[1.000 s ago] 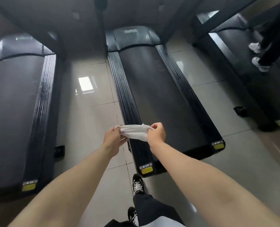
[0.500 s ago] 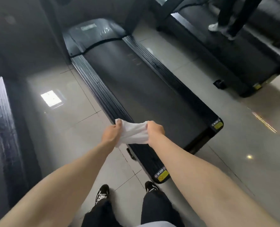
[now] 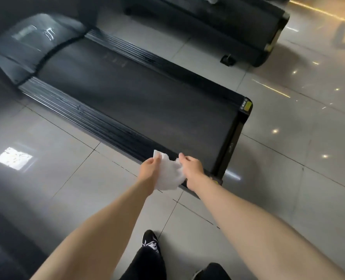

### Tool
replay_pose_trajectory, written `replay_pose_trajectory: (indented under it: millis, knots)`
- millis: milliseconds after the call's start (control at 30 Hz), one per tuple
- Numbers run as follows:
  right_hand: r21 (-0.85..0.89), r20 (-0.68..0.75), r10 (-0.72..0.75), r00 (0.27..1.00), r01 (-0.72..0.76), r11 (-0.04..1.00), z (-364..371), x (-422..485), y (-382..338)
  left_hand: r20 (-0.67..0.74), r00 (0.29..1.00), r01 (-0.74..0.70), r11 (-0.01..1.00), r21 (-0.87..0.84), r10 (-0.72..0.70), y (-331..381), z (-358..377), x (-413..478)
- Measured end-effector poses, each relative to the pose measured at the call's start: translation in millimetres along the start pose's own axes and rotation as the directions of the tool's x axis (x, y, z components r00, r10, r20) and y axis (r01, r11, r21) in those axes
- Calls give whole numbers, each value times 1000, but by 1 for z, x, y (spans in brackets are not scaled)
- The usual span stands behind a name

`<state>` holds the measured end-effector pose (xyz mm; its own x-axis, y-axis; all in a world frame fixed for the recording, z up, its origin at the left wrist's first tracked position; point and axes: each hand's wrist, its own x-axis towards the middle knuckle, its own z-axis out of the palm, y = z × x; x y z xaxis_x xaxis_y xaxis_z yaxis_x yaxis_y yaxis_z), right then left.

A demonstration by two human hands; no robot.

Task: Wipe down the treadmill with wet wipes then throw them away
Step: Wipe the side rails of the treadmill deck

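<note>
Left hand (image 3: pixel 150 168): I see it pinching the upper corner of the wet wipe (image 3: pixel 167 176), thumb and fingers closed on the sheet.
Right hand (image 3: pixel 191 168): fingers curled onto the bunched opposite edge, so both hands hold the one wipe between them.
Wet wipe: white and crumpled, hanging slack between the two hands, above the near side rail (image 3: pixel 82 116) and not yet pressed to anything.
Why held so: my reading is that the two pinches are there to spread or refold the sheet into a flat pad before it goes down (a bunched wipe cleans poorly).
Treadmill (image 3: pixel 137 102): it lies just beyond both hands, belt running away to the upper left, its rear end with a yellow label (image 3: pixel 247 107) off beyond the right hand.
Around: a second treadmill (image 3: pixel 228 27) stands well beyond the right hand; glossy floor tiles (image 3: pixel 288 158) lie all about; a black shoe (image 3: pixel 150 239) shows below the forearms.
In the way: nothing sits between the hands and the rail; I judge the reach will need a stoop.
Bin: none in view.
</note>
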<state>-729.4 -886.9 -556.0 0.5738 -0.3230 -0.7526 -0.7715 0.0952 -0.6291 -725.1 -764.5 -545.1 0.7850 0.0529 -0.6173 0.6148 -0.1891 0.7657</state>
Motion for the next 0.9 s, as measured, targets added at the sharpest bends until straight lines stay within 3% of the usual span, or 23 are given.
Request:
replay_pose_trajectory:
  millis: [33,67,100,167,333,433,567,700,833,900]
  knots:
    - [46,-71,4,997,-1,999,-5,14,12,-30,991,116,961,-249,-127,-25,3,22]
    - [88,-152,3,988,11,996,-10,28,23,-192,962,141,955,-263,-195,-49,8,36]
    - [124,-225,2,974,26,992,-16,43,33,-202,932,254,940,-226,-300,-63,13,45]
    - [165,-322,0,947,56,985,-25,74,58,-221,930,271,954,-126,-293,-89,30,63]
    - [184,-338,-95,936,165,969,-24,145,122,-144,974,169,984,-64,-177,-144,93,107]
    - [135,-257,-206,944,246,960,-26,183,156,-42,999,33,998,55,-30,-183,128,134]
    - [-8,-3,-369,929,369,929,-35,214,204,160,982,-107,994,15,103,-224,166,150]
    - [-212,152,-561,814,581,786,-52,243,238,148,978,-144,989,-30,147,-255,184,170]
    - [-332,69,-755,653,728,600,-61,270,269,50,975,-212,975,-66,215,-274,201,190]
    - [-383,115,-786,608,757,530,-59,286,285,45,957,-288,958,3,288,-283,216,200]
